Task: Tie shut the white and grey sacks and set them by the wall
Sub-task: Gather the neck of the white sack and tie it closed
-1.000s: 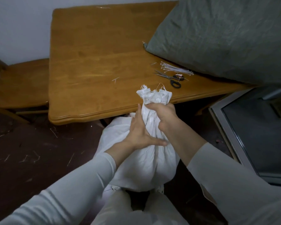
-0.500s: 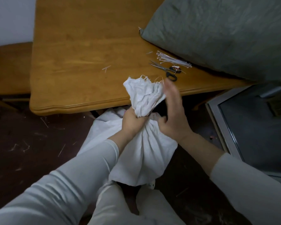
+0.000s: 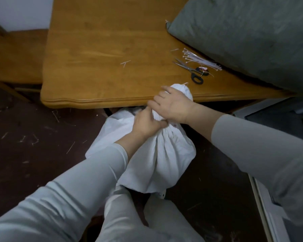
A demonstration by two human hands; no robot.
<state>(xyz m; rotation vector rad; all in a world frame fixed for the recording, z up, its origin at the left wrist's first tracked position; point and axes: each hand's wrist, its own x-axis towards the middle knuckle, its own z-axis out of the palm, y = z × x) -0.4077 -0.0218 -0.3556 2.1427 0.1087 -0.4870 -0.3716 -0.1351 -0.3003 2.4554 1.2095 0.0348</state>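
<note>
I am working on the tying step for the white sack (image 3: pixel 157 159), which is standing on the floor (image 3: pixel 33 145) between my knees, its top reaching just in front of the near edge of the wooden surface (image 3: pixel 98 58). The left grip (image 3: pixel 147 123) is clamped around the gathered neck, fingers curled into the pleats. The right grip (image 3: pixel 173 105) is lying spread over the bunched top with fingers nearly straight, pressing it down rather than closing on it. No tie is showing around the neck, so I am judging the sack as gathered but not yet fastened.

The next move, as I am reading it, calls for freeing the right grip to fetch one of the cable ties (image 3: pixel 201 59) lying beside the scissors (image 3: pixel 191 70) while the left one guards the neck from loosening.

The white cloth is looking thin and soft, falling in fine pleats below the neck over a rounded, full body. The grey sack (image 3: pixel 243 35) is sitting on the surface's right end, bulky and pillow-like, with a coarser weave, and not yet handled. The ties are slim, stiff, pale strips; the scissors have black loop handles. Short clipped ends are littering the dark floor.
</note>
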